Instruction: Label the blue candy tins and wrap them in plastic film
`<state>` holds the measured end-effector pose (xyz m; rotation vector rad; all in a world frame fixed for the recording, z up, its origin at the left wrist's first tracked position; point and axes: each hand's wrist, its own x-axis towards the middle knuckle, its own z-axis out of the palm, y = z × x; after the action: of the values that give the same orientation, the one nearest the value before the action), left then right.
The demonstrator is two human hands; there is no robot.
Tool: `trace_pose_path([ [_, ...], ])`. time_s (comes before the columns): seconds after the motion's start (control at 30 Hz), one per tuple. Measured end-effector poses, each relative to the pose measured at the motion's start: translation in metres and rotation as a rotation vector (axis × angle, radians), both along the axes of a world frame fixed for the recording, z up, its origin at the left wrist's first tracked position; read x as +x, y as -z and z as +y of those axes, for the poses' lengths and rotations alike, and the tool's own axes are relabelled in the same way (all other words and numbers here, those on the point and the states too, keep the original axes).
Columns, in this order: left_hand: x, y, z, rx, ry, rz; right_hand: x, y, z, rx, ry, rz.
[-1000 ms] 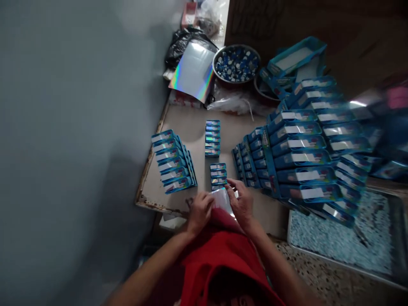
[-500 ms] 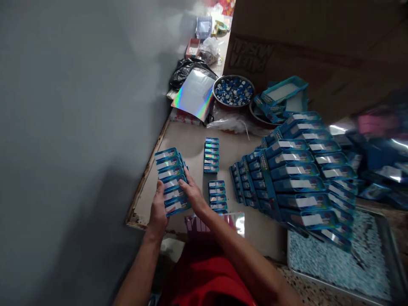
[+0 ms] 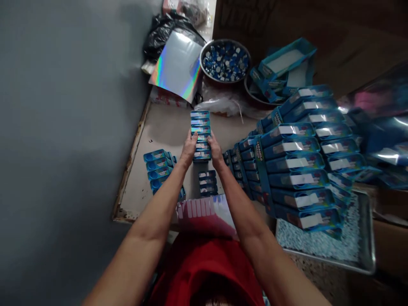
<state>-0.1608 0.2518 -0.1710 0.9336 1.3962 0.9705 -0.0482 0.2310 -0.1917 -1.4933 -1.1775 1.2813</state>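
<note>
My left hand (image 3: 189,147) and my right hand (image 3: 216,149) grip a row of small blue boxes (image 3: 200,122) from either side, with the thumbs on top. Shiny pale labels show on the boxes' upper faces. On the table to the left, partly behind my left forearm, lies another group of blue boxes (image 3: 156,165). Nearer to me, between my forearms, stands a shorter-looking row of blue boxes (image 3: 208,182). To the right of my right hand rises a big stack of blue display boxes (image 3: 295,163) with printed bands.
Behind are a bowl of blue and silver pieces (image 3: 226,61), a bowl of open blue cartons (image 3: 287,63), a reflective sheet (image 3: 178,63) and a black bag (image 3: 162,32). A metal tray (image 3: 366,238) of pale blue bits lies right. A pink sheet (image 3: 200,212) lies in front.
My hands have let go of the left group of boxes, which now lies on the table. They have moved right and closed on the middle row. The view has shifted.
</note>
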Motion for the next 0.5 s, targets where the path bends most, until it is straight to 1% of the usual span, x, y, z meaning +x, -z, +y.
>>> trace_pose_path([
  [0.03, 0.001, -0.002, -0.009, 0.021, -0.042, 0.113, 0.004, 0.005, -0.004, -0.009, 0.008, 0.003],
  [0.07, 0.001, -0.007, -0.023, 0.083, -0.082, 0.234, 0.008, 0.007, -0.013, -0.008, 0.016, -0.005],
  [0.1, -0.001, -0.015, -0.042, 0.175, -0.109, 0.357, 0.014, 0.008, -0.027, 0.000, 0.027, -0.030],
  [0.13, -0.004, -0.023, -0.065, 0.308, -0.124, 0.475, 0.021, 0.006, -0.044, 0.016, 0.039, -0.075],
  [0.17, -0.008, -0.029, -0.090, 0.426, -0.061, 0.583, 0.028, 0.004, -0.066, 0.034, 0.040, -0.137],
  [0.2, -0.013, -0.033, -0.115, 0.509, 0.049, 0.682, 0.035, 0.002, -0.090, 0.049, 0.032, -0.213],
  [0.23, -0.018, -0.033, -0.141, 0.565, 0.176, 0.745, 0.043, 0.001, -0.116, 0.069, -0.005, -0.295],
  [0.27, -0.021, -0.028, -0.163, 0.564, 0.334, 0.760, 0.050, 0.001, -0.142, 0.085, -0.090, -0.381],
  [0.3, -0.024, -0.020, -0.183, 0.524, 0.458, 0.748, 0.056, 0.002, -0.166, 0.099, -0.175, -0.470],
  [0.37, -0.026, 0.002, -0.210, 0.407, 0.618, 0.758, 0.067, 0.008, -0.206, 0.111, -0.361, -0.616],
  [0.43, -0.023, 0.023, -0.223, 0.319, 0.723, 0.814, 0.074, 0.015, -0.230, 0.102, -0.499, -0.704],
  [0.5, -0.018, 0.038, -0.227, 0.276, 0.814, 0.866, 0.078, 0.020, -0.239, 0.077, -0.559, -0.741],
])
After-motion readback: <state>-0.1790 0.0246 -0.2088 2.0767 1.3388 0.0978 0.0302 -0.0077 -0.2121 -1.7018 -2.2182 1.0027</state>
